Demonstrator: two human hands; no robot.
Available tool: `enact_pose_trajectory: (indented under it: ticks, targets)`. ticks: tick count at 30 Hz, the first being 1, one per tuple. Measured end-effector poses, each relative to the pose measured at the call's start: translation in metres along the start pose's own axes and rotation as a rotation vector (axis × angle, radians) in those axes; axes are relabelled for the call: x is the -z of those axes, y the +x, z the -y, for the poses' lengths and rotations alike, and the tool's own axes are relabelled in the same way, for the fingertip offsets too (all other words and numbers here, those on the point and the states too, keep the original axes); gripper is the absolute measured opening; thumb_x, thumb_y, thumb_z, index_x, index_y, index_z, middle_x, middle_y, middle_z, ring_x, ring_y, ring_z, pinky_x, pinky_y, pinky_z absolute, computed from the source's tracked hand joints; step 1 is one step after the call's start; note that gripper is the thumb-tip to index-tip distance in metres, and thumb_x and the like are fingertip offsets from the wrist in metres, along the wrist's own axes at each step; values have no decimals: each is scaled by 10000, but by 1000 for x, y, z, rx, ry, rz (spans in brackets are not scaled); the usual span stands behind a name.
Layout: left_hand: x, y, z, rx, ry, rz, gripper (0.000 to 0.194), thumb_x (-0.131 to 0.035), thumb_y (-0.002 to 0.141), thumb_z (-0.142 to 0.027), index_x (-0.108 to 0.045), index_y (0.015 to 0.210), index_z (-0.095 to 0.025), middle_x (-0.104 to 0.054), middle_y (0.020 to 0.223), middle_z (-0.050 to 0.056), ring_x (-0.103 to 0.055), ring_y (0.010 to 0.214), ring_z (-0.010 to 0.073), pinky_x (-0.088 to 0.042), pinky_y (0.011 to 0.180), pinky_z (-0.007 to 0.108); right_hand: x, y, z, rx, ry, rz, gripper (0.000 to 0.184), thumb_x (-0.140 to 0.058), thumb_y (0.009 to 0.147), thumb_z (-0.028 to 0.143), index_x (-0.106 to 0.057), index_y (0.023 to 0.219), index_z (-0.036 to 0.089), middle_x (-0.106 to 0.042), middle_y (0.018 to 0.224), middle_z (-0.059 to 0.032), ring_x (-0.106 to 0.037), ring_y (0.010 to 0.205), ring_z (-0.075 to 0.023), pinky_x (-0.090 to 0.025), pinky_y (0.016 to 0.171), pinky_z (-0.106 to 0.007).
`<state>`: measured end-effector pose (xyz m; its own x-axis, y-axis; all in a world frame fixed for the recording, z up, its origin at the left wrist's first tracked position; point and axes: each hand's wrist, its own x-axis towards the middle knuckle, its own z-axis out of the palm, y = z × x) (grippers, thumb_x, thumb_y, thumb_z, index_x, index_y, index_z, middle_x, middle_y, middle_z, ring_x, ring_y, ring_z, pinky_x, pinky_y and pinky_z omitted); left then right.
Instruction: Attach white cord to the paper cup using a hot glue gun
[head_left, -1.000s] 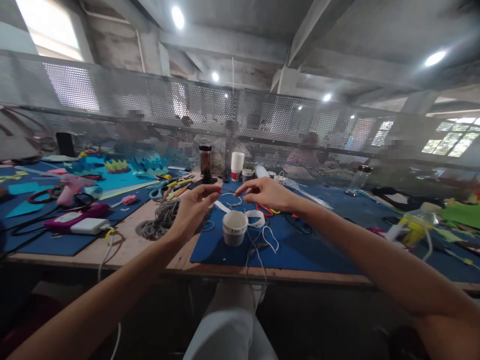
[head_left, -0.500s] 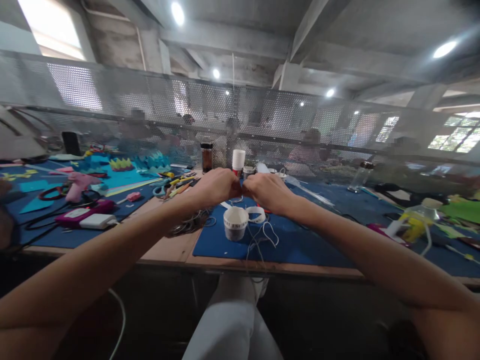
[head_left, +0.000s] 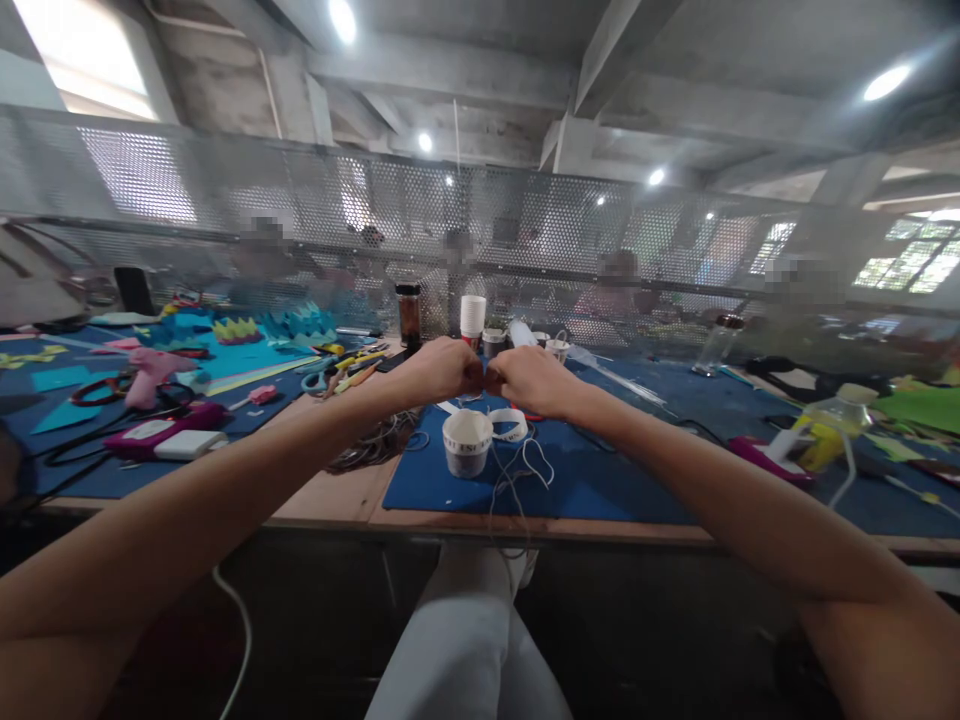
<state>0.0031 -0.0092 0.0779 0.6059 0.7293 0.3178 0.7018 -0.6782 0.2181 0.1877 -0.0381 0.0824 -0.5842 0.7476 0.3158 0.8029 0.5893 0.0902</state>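
Note:
My left hand and my right hand are both fisted and pressed knuckle to knuckle above the blue mat. They pinch a thin wire between them, which the fingers mostly hide. Just below the hands stands a small white paper cup, with a loop of white tape beside it. Thin white strings trail from there over the table's front edge.
A grey cord bundle lies left of the mat. Behind the hands are a cup stack and a dark jar. Scissors, a pink glue gun and coloured paper lie left, a yellow bottle right. People sit behind a mesh screen.
My hands were apart with the fingers spread around a thin wire loop. They came together and closed into fists, and have stayed pressed together since.

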Motion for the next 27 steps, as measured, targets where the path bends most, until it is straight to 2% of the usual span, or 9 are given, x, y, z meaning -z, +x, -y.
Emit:
enact_pose_trajectory:
  ticks: [7,17,22,27]
  targets:
    - [-2,3,5,42,-121,-4,97,-703,663,-250,-776,710,-208,-722,658,6,-621,655,161,-357,578,223,-12,9,-12,-14,133,-5,195,-604,778,164,-777,856,208,-743,836,-76,-644,777,-225,-384,638,-311]
    - [-8,3,17,112,-265,-29,134,-679,666,-250,-778,736,-193,-719,651,15,-626,639,167,-397,571,227,-23,12,-20,-63,427,-68,194,-616,760,210,-772,866,166,-737,811,-62,-650,762,-193,-438,677,-296]
    - [-12,-1,18,109,-318,-12,143,-669,680,-258,-771,735,-176,-717,655,35,-639,647,180,-430,584,242,-24,11,-20,-64,423,-23,177,-618,761,222,-766,834,157,-736,806,-77,-653,758,-204,-443,669,-301]
    - [-15,-2,22,142,-357,-40,167,-680,679,-273,-774,761,-162,-724,674,46,-640,660,186,-440,584,250,-29,8,-18,-128,530,-47,181,-595,795,240,-740,851,148,-710,707,-65,-640,687,-173,-443,648,-284]
